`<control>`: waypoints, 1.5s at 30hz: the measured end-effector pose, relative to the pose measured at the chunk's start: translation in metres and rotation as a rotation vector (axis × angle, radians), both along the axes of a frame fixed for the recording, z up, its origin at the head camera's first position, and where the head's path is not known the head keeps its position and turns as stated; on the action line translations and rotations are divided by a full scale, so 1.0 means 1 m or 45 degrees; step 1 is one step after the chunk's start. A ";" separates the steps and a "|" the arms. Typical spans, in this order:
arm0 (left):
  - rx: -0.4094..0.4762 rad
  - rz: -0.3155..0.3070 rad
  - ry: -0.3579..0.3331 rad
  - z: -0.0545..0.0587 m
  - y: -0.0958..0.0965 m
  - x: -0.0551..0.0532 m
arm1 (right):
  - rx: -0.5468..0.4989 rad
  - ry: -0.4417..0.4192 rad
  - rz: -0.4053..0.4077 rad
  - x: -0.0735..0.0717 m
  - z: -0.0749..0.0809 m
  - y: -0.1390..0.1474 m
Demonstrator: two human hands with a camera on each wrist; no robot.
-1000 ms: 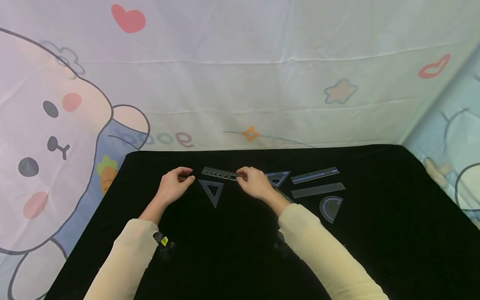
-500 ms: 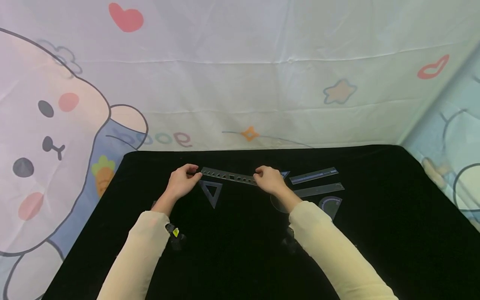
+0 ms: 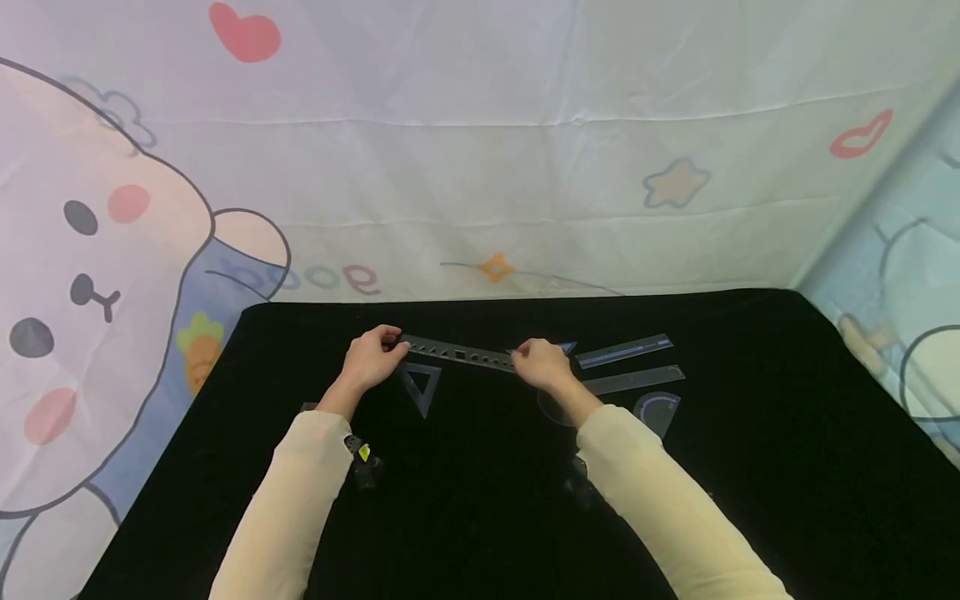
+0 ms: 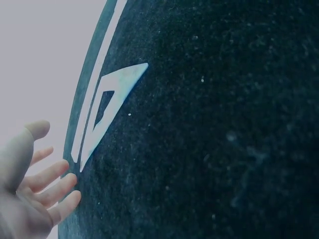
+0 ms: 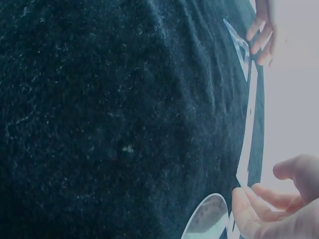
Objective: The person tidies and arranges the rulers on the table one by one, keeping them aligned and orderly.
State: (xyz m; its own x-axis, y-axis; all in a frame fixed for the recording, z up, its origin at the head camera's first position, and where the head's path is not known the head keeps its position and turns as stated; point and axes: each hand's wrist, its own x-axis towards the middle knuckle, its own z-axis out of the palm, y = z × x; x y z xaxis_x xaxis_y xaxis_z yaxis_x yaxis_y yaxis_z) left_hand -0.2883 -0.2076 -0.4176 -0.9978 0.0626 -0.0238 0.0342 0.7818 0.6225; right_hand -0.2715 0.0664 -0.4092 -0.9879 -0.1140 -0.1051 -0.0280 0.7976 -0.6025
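A long dark see-through ruler (image 3: 469,356) with a row of cut-out shapes lies at the back of the black cloth, tilted slightly. My left hand (image 3: 367,362) is at its left end; in the left wrist view the thumb stands apart from the spread fingers. At the right end is my right hand (image 3: 543,364), its fingertips right at the ruler's tip and its thumb held away in the right wrist view. A set square (image 3: 425,406) with a triangular hole points toward me just below the ruler's left half.
Right of my right hand lie two rulers, one with a blue stripe (image 3: 626,352) and a plain one (image 3: 634,379). A protractor (image 3: 656,414) is below them. A clear round-edged piece (image 5: 207,214) and another set square (image 3: 568,347) are partly hidden by my right hand and arm.
My right hand has slid right along the ruler to its right end. The left hand has moved right to the ruler's left end.
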 end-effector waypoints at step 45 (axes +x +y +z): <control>0.525 0.310 -0.084 0.003 -0.001 0.015 | -0.699 -0.062 -0.447 -0.003 0.002 -0.008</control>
